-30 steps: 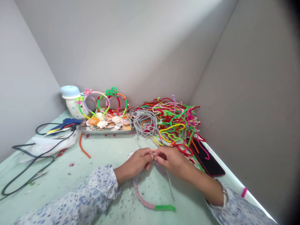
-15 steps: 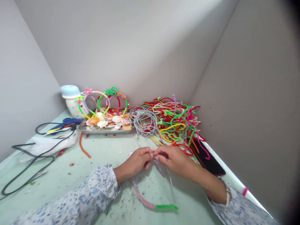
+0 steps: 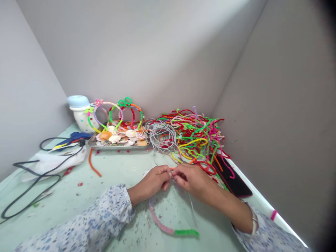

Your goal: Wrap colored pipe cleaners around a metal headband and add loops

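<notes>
The left hand (image 3: pixel 154 179) and right hand (image 3: pixel 191 179), fingertips nearly meeting, each pinch what appears a purple strand (image 3: pixel 173 177) (mostly finger-hidden), the pink-and-green band (image 3: pixel 163 227) curving below; a slackened pinch could let the strand spring loose.

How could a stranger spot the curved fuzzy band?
On the pale green table, find the two hands. Just below them in view is the curved fuzzy band: lilac and pink ending in bright green, unlike the tangled stems heaped beyond.
</notes>
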A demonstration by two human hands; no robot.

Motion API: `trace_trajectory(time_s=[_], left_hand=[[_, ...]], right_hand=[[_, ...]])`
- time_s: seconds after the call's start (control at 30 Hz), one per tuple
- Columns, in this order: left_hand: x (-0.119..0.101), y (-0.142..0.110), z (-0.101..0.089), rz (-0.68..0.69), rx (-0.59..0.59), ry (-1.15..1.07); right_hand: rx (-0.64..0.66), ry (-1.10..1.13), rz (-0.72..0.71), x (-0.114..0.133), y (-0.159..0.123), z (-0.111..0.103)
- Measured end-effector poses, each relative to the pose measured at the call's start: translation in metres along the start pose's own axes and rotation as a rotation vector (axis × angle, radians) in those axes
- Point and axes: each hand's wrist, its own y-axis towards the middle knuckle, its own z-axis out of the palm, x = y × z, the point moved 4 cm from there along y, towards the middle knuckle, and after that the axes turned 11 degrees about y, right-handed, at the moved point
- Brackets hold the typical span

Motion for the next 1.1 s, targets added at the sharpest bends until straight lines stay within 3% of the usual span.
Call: trace_trajectory(time_s=[0.33,0.5,0.6,0.77,0.87,1.0,1.1], left_hand=[[0.001,0.002,0.001,-0.001,-0.003,-0.027],[0.002,0.003,-0.001,-0.014,-0.042,-0.011],[0.003,0.002,-0.001,-0.018,-0.047,-0.017],[-0.004,-0.001,-0.002,-0.032,-0.053,-0.095],[-0.007,-0.001,-0.004,-0.051,-0.082,-0.132],[-0.008,0.0,-0.008,-0.037,-0.126,-0.167],[-0.005,0.001,-0.011,-0.016,-0.138,-0.2]], right_hand=[[-0.061,-0.376,-0.176,0.007,-0.008,0.012],[-0.112,-0.406,-0.228,0.009,-0.009,0.014],[-0.104,-0.264,-0.166,0.006,-0.007,0.01],[-0.104,0.181,0.068,-0.001,0.002,-0.008],[-0.123,0.276,0.187,-0.008,0.006,-0.017],[-0.012,0.413,0.304,-0.024,0.007,-0.014],[0.017,0.521,0.304,-0.031,0.009,-0.008]])
